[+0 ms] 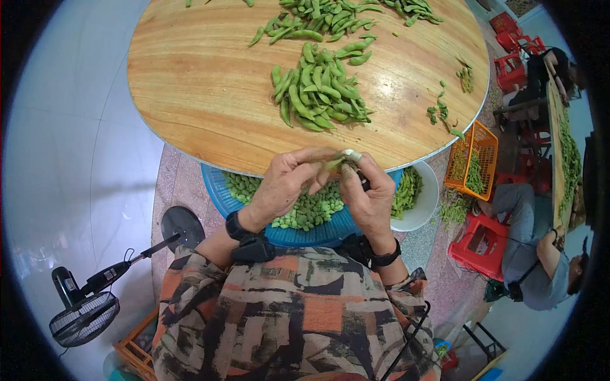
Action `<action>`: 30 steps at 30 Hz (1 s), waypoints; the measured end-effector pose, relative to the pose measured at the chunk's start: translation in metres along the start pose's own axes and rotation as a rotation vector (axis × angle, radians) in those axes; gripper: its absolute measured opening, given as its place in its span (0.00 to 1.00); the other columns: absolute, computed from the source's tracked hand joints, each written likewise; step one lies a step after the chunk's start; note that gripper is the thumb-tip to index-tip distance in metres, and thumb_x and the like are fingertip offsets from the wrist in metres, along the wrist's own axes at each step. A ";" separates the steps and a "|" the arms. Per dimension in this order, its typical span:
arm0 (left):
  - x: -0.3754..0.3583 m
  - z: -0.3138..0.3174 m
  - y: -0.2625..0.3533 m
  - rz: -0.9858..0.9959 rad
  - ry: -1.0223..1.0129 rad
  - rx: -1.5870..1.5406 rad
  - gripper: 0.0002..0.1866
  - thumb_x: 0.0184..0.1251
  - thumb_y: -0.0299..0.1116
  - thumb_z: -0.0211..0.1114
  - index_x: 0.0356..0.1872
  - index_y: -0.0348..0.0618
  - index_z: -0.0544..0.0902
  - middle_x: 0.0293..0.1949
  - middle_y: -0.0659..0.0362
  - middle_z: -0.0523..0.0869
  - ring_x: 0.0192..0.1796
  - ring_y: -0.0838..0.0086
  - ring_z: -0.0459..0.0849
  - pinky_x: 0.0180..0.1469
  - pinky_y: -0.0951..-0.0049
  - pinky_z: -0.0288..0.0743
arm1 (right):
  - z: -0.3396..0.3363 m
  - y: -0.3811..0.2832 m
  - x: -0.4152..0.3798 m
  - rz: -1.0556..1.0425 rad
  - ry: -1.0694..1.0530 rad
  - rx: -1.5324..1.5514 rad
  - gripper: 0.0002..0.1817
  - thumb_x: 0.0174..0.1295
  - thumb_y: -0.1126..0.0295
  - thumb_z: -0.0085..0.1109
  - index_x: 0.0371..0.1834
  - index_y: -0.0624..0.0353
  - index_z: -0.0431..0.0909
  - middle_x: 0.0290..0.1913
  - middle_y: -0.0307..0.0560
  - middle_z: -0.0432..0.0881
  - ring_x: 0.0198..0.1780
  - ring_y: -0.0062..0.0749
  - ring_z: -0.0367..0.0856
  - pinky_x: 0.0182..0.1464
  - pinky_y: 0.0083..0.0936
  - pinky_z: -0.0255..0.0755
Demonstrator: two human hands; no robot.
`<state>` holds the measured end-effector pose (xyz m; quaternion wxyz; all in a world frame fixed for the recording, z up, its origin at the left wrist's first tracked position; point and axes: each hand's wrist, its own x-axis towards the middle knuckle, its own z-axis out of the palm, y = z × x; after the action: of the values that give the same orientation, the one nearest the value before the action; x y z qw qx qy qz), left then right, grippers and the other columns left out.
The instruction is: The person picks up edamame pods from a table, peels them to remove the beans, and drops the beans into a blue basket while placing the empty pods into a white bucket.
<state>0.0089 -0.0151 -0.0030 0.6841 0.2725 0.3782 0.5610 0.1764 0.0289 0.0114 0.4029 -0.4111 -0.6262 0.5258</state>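
My left hand [286, 184] is closed in a pinch over the blue basket, holding a green soybean pod [333, 164] at its fingertips. Against the other end of that pod, my right hand [370, 193] is closed around a small black object [364, 181], mostly hidden by the fingers. Something whitish [351, 154] covers a right fingertip. Under both hands stands the blue basket [216, 190] with many shelled green beans [311, 213] in it. A pile of soybean pods [318, 89] lies on the round wooden table [203, 95] just beyond my hands.
More pods [324, 16] lie farther back, with stems [441, 111] at right. A white bucket [431, 197] holds green pods or hulls. An orange crate [486, 152] and red stool [480, 247] stand right, near seated people [534, 254]. A black fan [86, 311] is at left.
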 end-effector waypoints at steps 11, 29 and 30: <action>0.024 -0.022 0.060 0.671 0.066 1.642 0.13 0.58 0.26 0.67 0.46 0.41 0.84 0.39 0.53 0.84 0.41 0.59 0.84 0.41 0.65 0.79 | -0.168 0.024 -0.028 -0.005 0.072 -1.056 0.12 0.65 0.78 0.55 0.50 0.68 0.81 0.29 0.49 0.85 0.28 0.26 0.82 0.33 0.25 0.73; 0.018 -0.015 0.041 -0.055 0.139 0.538 0.07 0.62 0.24 0.70 0.40 0.36 0.82 0.30 0.64 0.84 0.30 0.86 0.81 0.29 0.84 0.73 | -0.003 -0.005 0.025 0.328 -0.241 0.266 0.15 0.70 0.73 0.53 0.57 0.65 0.78 0.24 0.28 0.71 0.23 0.10 0.66 0.24 0.13 0.60; 0.017 -0.015 0.042 -0.156 0.151 0.476 0.06 0.62 0.24 0.70 0.39 0.37 0.83 0.29 0.64 0.84 0.29 0.86 0.81 0.28 0.85 0.72 | -0.003 -0.005 0.026 0.346 -0.269 0.306 0.15 0.71 0.73 0.53 0.57 0.64 0.78 0.24 0.28 0.71 0.23 0.10 0.65 0.24 0.13 0.60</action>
<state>-0.0258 0.0100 0.0188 0.6117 0.3533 0.5692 0.4207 0.1701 0.0538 0.0186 0.2774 -0.3727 -0.5078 0.7254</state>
